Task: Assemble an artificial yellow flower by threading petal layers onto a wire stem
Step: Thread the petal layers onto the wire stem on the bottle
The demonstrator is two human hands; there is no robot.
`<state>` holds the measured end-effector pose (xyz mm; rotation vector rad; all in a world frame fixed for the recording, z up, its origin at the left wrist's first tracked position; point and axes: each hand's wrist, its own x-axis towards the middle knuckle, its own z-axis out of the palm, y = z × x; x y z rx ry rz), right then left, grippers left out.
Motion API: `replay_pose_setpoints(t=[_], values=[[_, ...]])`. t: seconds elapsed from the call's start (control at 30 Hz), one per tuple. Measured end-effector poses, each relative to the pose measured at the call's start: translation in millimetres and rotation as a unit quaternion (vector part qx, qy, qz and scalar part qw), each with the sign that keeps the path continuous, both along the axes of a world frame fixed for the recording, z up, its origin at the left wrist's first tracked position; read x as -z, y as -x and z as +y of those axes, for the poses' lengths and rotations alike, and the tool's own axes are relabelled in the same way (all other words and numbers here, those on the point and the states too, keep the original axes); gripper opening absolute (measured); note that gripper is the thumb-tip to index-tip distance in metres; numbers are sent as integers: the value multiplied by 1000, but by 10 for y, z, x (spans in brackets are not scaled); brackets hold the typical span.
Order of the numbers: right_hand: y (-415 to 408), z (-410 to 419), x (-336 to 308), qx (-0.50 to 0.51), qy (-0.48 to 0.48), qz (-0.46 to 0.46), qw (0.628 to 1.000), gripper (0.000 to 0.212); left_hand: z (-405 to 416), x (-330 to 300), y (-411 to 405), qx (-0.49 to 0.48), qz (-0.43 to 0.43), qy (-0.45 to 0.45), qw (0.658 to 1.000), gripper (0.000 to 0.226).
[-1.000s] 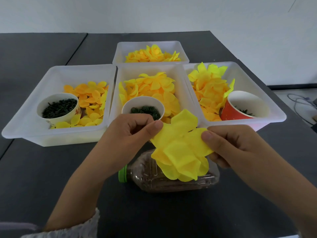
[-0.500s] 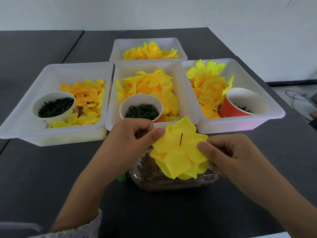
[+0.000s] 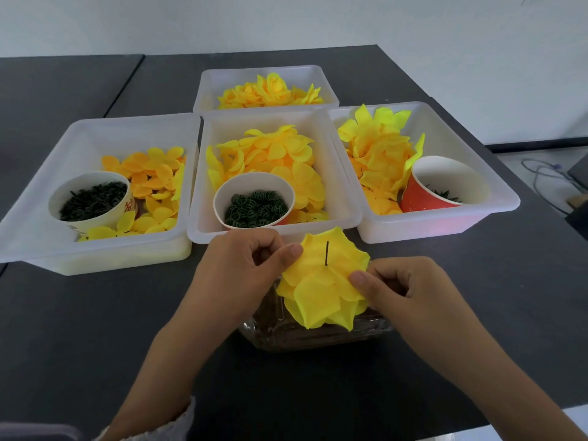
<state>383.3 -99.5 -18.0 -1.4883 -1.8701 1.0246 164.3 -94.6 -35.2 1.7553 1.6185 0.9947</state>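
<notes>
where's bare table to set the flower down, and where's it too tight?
Free: dark table left of the left hand, in front of the left tray. Also the strip right of the right hand, below the right tray. Crowded: the middle, where both hands pinch the petal layer on the wire over the bottle, tight against the centre tray.

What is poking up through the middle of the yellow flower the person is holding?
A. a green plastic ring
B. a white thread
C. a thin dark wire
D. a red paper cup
C: a thin dark wire stands up through the centre of the yellow flower, which the left hand and right hand pinch at its edges.
</notes>
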Motion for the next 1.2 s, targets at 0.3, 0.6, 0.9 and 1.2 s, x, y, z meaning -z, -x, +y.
replay_pose_setpoints(t=[0.3,0.6,0.9,1.2], values=[[-1,-15,137,8,8,-13,1000,36,-55,64,-21,-25,53,26,998,39],[-46,48,94,8,-11,33,999,44,-79,-10,21,-10,-3,-18,1000,39],[-220,169,-133,-6,-53,-9,999,57,-152,-205,85,-85,61,0,995,61],[-802,1900,-880,155,-234,-146,948,18,-138,-553,221,-101,-20,-134,986,40]])
